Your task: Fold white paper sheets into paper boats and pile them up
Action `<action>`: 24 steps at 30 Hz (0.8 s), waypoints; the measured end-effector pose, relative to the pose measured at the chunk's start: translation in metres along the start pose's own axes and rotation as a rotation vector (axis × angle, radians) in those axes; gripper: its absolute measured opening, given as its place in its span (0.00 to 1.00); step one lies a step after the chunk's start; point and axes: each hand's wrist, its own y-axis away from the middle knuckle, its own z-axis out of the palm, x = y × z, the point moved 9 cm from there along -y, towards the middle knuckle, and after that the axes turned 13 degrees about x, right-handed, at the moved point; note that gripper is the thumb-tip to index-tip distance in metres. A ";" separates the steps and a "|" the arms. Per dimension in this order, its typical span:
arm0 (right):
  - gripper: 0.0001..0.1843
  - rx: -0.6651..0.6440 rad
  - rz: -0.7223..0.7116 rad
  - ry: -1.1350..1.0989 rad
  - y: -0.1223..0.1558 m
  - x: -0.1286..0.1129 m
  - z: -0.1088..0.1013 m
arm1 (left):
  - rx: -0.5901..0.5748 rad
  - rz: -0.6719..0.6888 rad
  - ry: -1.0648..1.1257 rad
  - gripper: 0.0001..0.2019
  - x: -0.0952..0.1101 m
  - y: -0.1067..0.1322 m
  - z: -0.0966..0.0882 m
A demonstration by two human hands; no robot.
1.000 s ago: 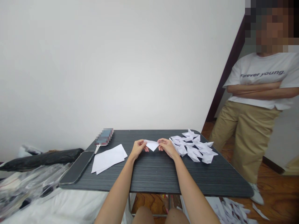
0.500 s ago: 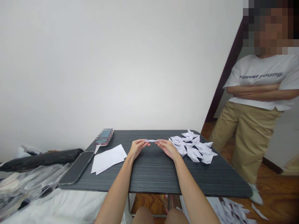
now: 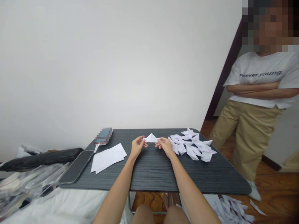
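Observation:
Above the middle of the dark table [image 3: 154, 174] I hold a small folded white paper boat [image 3: 151, 137], its pointed peak facing up. My left hand [image 3: 138, 145] pinches its left end between thumb and fingers. The right end is pinched the same way by my right hand [image 3: 164, 145]. Close to the right of my right hand lies a cluster of several folded paper boats [image 3: 193, 146]. Left of my left hand are flat sheets of white paper [image 3: 108, 158], one partly over another.
A black phone [image 3: 76, 168] lies at the table's left edge, with a blurred-out device [image 3: 104, 136] behind it. Plastic-wrapped items [image 3: 30, 183] are piled at left. Paper strips [image 3: 233, 208] lie on the floor at right, where a person [image 3: 259, 81] stands with arms crossed.
The folded paper has tipped from edge-on to upright, so its triangular peak now shows. Both hands stay on its ends, and my right hand has shifted slightly left.

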 end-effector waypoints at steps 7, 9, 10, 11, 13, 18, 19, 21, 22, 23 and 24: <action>0.15 -0.001 -0.032 0.015 -0.001 -0.001 0.001 | 0.069 0.101 -0.143 0.14 0.007 0.002 -0.006; 0.15 0.004 -0.041 0.014 -0.001 -0.002 0.001 | 0.064 0.123 -0.181 0.13 0.008 0.002 -0.006; 0.15 0.005 -0.044 0.011 -0.002 -0.002 0.001 | 0.062 0.133 -0.196 0.12 0.008 0.002 -0.006; 0.16 0.003 -0.045 0.009 -0.001 -0.002 0.001 | 0.061 0.142 -0.207 0.12 0.009 0.002 -0.006; 0.16 -0.004 -0.048 0.003 -0.001 -0.004 0.002 | 0.063 0.151 -0.216 0.11 0.010 0.002 -0.006; 0.15 -0.015 -0.071 -0.006 0.000 -0.007 0.004 | 0.022 0.164 -0.218 0.09 0.011 0.002 -0.002; 0.15 -0.018 -0.075 -0.005 0.000 -0.007 0.004 | 0.009 0.169 -0.220 0.08 0.011 0.002 -0.001; 0.15 -0.024 -0.079 -0.003 0.000 -0.007 0.005 | -0.001 0.176 -0.224 0.08 0.011 0.003 0.000; 0.15 -0.027 -0.081 -0.003 0.000 -0.007 0.005 | 0.002 0.180 -0.227 0.08 0.011 0.003 0.000; 0.14 -0.028 -0.084 -0.003 0.000 -0.007 0.005 | 0.006 0.184 -0.232 0.08 0.012 0.003 0.000; 0.14 -0.030 -0.087 -0.004 0.001 -0.007 0.005 | 0.011 0.190 -0.237 0.08 0.012 0.003 -0.001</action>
